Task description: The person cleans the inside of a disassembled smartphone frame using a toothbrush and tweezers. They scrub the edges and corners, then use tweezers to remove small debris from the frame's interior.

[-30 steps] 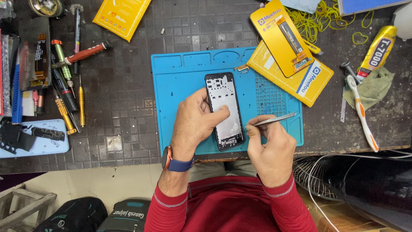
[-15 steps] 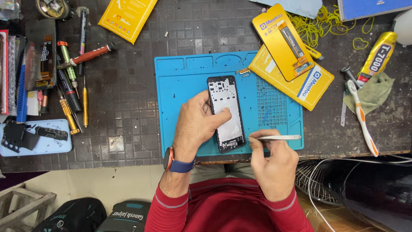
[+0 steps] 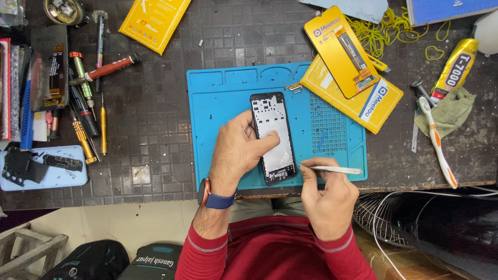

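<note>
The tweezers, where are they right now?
In the head view, the tweezers are pinched in the right hand, lying level over the blue mat's lower right edge, just right of the phone frame.

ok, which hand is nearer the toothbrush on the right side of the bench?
Right. The right hand, holding tweezers, sits at the mat's lower right corner, closer to the toothbrush. The left hand rests on the phone frame, farther away.
</note>
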